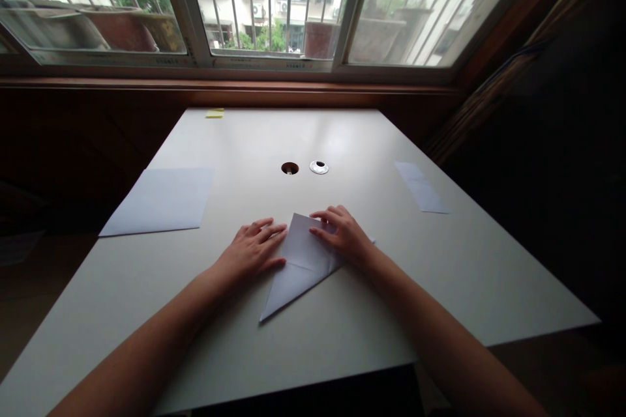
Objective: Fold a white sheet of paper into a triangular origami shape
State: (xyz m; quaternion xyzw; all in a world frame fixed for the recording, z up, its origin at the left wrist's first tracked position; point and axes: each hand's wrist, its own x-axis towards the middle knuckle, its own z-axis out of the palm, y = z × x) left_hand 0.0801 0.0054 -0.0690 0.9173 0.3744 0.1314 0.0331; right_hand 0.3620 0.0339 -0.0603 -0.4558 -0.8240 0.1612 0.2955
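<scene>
A folded sheet of white paper (304, 249) lies in front of me, with a pointed corner toward me and a crease across its lower part. My left hand (257, 246) rests flat at the paper's left edge, fingers spread, with fingertips and thumb touching that edge. On the other side, my right hand (343, 233) bends over the paper, thumb and forefinger drawn together at its upper right edge. The right hand and wrist hide part of the paper's right side; a small white tip shows beyond the wrist.
The white table (235, 365) bears a stack or sheet of white paper (159, 201) at left and a narrow paper strip (421, 187) at right. Farther back are a round cable hole (290, 169), its ring cover (319, 168) and yellow sticky notes (215, 113). A barred window (268, 6) stands behind.
</scene>
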